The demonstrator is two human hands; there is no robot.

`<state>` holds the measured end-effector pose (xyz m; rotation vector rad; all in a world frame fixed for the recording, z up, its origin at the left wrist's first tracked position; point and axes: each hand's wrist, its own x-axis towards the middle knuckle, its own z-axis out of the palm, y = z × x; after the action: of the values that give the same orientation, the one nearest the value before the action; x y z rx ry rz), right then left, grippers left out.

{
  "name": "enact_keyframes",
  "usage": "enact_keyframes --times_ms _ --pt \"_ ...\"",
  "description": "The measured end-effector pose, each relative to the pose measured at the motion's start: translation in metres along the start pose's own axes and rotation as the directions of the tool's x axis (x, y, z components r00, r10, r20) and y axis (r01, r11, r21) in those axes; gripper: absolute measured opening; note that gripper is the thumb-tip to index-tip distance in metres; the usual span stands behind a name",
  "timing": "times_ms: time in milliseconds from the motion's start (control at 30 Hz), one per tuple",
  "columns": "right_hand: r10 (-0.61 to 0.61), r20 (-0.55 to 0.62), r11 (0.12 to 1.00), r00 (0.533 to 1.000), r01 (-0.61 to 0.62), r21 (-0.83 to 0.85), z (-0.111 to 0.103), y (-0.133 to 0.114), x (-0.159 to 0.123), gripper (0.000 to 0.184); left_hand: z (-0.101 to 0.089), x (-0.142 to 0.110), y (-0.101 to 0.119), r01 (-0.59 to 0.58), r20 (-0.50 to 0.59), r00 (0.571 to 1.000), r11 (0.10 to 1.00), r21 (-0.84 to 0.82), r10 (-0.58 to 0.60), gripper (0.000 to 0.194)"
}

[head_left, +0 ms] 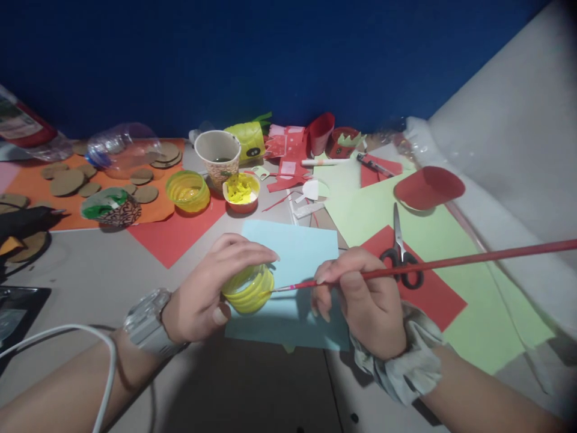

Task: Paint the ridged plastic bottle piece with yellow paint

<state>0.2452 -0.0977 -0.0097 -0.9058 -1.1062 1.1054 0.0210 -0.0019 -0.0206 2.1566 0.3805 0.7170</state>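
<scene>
My left hand (211,282) is curled round a yellow-painted, ridged plastic ring (249,291), which looks cut from a bottle. It is held over a light blue sheet of paper (311,252). Between the thumb and fingers of my right hand (365,294) is a long red paintbrush (433,264), its bristle tip touching the right side of the ring. A small cup of yellow paint (243,191) stands beyond the blue sheet, beside a paper cup (218,153) with dark liquid. Another yellow-painted ring (188,193) sits to the left of them.
Scissors (399,249) lie on red paper right of my right hand. Cardboard discs (67,182), a clear bottle piece (130,153) and a green-painted piece (110,207) are on orange paper at left. A white cable (110,361) crosses my left forearm. A blue wall (288,60) stands behind.
</scene>
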Motion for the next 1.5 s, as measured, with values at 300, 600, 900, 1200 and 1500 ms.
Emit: enact_keyframes --times_ms 300,600,900,1200,1500 --pt "-0.017 -0.044 1.000 0.999 0.017 -0.008 0.0012 0.0017 0.0034 0.022 -0.0002 0.0005 0.0006 -0.015 0.005 1.000 1.000 -0.016 0.015 0.088" --pt "-0.005 -0.114 1.000 0.993 0.003 -0.013 0.0046 0.0015 0.0066 0.028 0.0012 0.0009 -0.0015 -0.032 -0.017 0.999 0.998 -0.047 0.031 0.086" --pt "0.036 -0.139 0.999 0.990 -0.038 -0.009 0.0038 0.0046 0.0074 0.026 0.0013 0.0006 -0.0004 -0.023 -0.023 0.999 0.998 -0.053 0.022 0.083" --pt "0.042 -0.131 0.999 0.990 -0.042 0.005 0.0038 0.0036 0.0081 0.028 0.0008 -0.0004 0.0007 -0.019 -0.032 0.999 0.998 -0.055 0.017 0.081" --pt "0.052 -0.117 0.998 0.992 -0.048 0.038 0.0035 0.0037 0.0061 0.028 -0.0003 0.0001 0.0012 -0.007 -0.041 0.999 0.999 -0.049 0.005 0.083"
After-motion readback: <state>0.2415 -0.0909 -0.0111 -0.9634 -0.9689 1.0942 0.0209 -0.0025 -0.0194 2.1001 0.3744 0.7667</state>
